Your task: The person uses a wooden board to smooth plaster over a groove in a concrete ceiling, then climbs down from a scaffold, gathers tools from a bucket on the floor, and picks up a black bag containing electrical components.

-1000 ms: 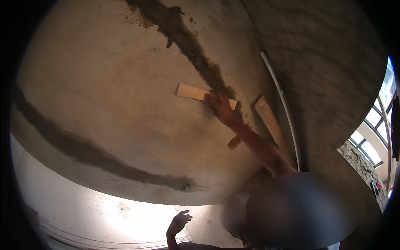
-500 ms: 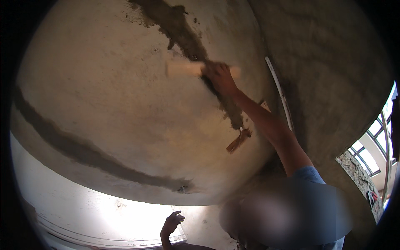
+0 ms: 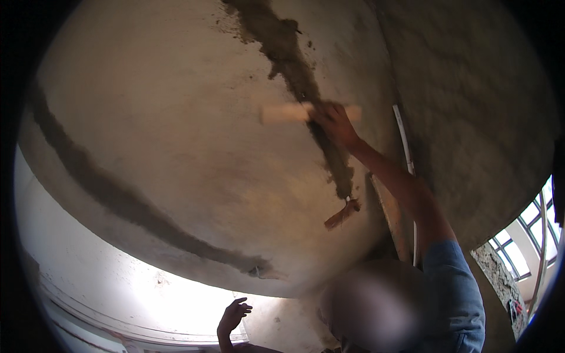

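My right hand point(image 3: 335, 125) is closed on a pale wooden float point(image 3: 282, 112), a long flat piece blurred by motion. The float lies across a dark, wet-looking mortar strip point(image 3: 282, 50) that runs down the plastered surface. How the fingers wrap round it is partly smeared. At the lower end of that strip hangs a reddish-brown flat piece point(image 3: 341, 215). My left hand point(image 3: 233, 317) is raised at the lower left, fingers apart and slightly bent, holding nothing and away from the surface.
A second dark mortar band point(image 3: 132, 206) curves across the left of the plastered surface point(image 3: 194, 141). Close to my right forearm are a thin white strip point(image 3: 404, 138) and a narrow board point(image 3: 389, 215). Farther right are a rough broken wall edge point(image 3: 500, 285) and a window point(image 3: 514, 250).
The whole scene has shifted right and down in the picture. My right hand stays on the float over the mortar strip. More of the blue sleeve and narrow board shows.
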A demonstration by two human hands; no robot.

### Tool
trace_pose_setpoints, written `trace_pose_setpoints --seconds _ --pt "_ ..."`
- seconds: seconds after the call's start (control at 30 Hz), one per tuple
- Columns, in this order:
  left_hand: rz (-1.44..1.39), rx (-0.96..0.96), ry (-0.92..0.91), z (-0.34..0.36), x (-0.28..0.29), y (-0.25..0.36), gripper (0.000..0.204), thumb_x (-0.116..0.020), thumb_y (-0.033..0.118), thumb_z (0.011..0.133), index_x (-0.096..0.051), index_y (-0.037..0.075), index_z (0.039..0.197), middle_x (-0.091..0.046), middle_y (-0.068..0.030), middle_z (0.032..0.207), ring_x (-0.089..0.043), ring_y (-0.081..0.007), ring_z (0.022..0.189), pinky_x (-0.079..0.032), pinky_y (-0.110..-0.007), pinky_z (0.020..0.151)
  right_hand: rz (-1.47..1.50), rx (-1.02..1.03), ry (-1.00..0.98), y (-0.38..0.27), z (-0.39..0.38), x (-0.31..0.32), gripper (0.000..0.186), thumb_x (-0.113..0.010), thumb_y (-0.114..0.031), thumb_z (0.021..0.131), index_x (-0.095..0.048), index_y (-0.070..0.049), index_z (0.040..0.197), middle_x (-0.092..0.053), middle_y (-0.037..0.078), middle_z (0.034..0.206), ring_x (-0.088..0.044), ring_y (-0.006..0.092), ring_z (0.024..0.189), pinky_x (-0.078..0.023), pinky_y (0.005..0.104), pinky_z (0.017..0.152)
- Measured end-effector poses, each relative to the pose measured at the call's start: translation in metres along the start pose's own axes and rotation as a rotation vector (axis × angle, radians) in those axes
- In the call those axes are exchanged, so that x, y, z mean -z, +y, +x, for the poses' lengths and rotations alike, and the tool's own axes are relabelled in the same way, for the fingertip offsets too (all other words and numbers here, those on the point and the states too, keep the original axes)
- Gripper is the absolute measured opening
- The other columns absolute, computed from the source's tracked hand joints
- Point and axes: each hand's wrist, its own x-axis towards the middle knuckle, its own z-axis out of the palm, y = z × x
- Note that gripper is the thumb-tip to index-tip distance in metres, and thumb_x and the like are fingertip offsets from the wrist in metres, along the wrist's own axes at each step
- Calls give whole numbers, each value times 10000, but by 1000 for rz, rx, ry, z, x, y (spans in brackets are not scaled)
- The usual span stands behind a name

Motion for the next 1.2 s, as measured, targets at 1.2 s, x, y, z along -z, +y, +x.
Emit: trace_pose_setpoints --seconds 1.2 --pt "-76 -139 11 28 2 -2 448 -488 303 1002 -448 4 1333 -680 -159 1012 -672 -233 916 -540 -344 785 -2 -139 332 14 170 24 420 -616 -12 813 -627 -160 1206 -568 157 1175 -491 347 1148 -394 455 960"
